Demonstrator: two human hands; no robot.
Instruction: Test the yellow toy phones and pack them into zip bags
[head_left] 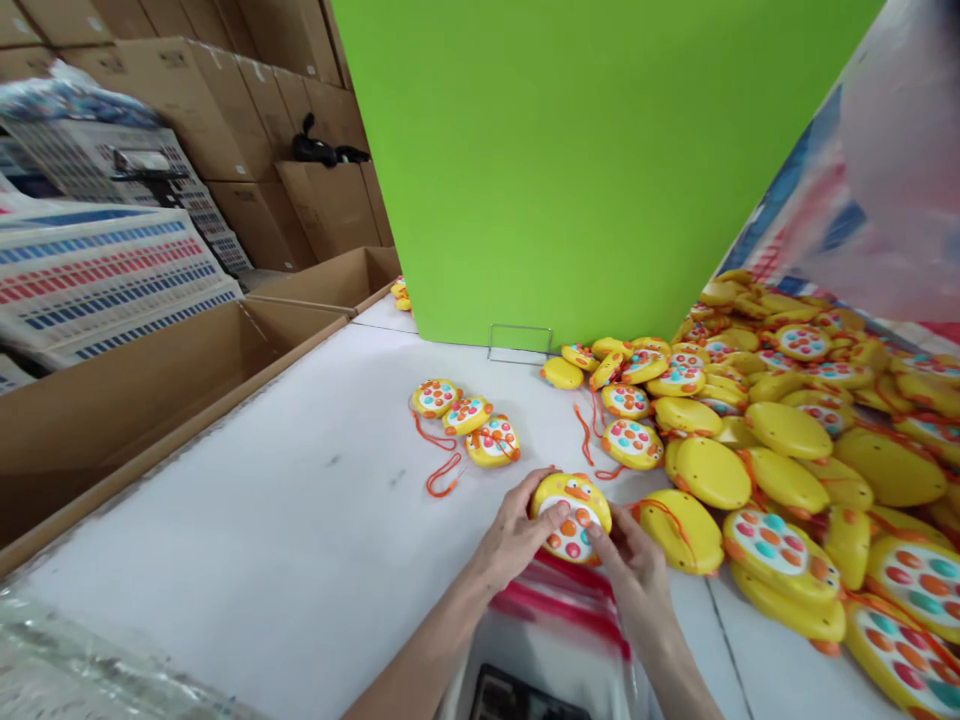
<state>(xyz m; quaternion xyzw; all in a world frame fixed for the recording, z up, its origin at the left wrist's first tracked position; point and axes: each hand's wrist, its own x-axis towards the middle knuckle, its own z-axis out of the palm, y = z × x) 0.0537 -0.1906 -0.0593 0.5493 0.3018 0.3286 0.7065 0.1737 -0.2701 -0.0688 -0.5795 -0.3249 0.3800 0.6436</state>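
Note:
A yellow duck-shaped button toy (576, 492) is gripped between my left hand (517, 530) and my right hand (634, 555). Its face and white belly with coloured buttons point up toward me. Both thumbs press on its front, while the other fingers curl around its sides and are partly hidden. Just below it lies a clear plastic bag (551, 645) with a red strip, and a dark flat object (517, 695) shows through it. To the left, three similar duck toys (466, 414) lie together on the white table (300, 510), with orange cords trailing from them.
A large pile of yellow duck toys (787, 430) covers the right side. Behind stands a green panel (585, 170), with a small wire stand (519, 343) at its foot. Open cardboard boxes (150, 400) line the left edge; plastic crates (112, 270) and stacked cartons (202, 100) stand beyond.

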